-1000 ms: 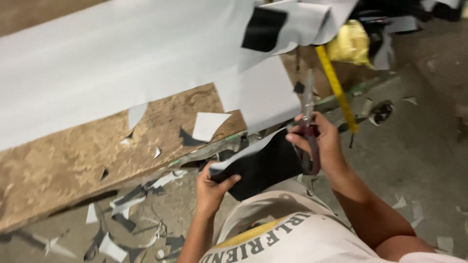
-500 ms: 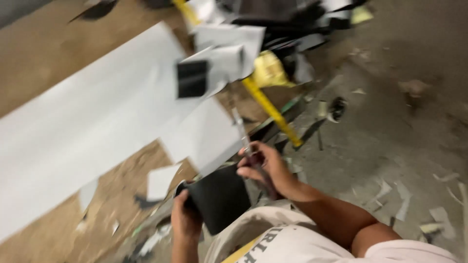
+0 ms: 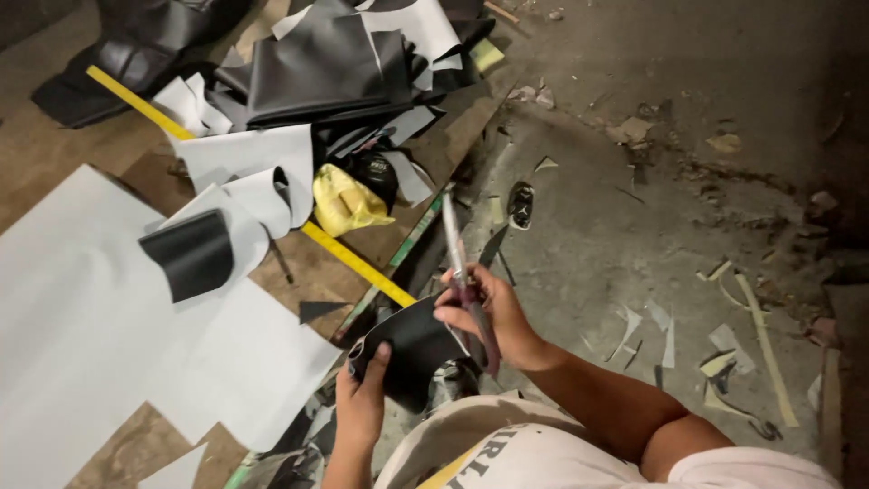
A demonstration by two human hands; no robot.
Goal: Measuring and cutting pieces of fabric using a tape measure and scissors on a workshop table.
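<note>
A person seated low over a littered concrete floor [image 3: 634, 217] works a piece of black sheet material [image 3: 412, 349] with both hands, seen from a head-worn camera. The left hand [image 3: 362, 403] is closed on the lower left edge of the black piece, thumb pressed on its upper face and fingers curled beneath, holding it up in front of the person's knee. The right hand [image 3: 484, 312] is wrapped around the handles of a pair of scissors [image 3: 462, 272], whose long pale blades point up and away from the body, rising just above the top right edge of the black piece; whether the blades are parted cannot be made out. The black piece sits between the two hands, just in front of the light shirt with dark lettering [image 3: 507, 453] at the bottom of the view. To the left, a large pale grey sheet [image 3: 81, 335] lies spread over a wooden board [image 3: 308, 258], one corner curled over to show a black underside. A yellow straightedge [image 3: 353, 263] runs diagonally across the board from upper left toward the hands. Beside it rests a crumpled yellow bag [image 3: 344, 204], and beyond that a heap of black and grey offcuts [image 3: 326, 72]. Pale trimmings [image 3: 751, 335] are scattered over the floor to the right.
</note>
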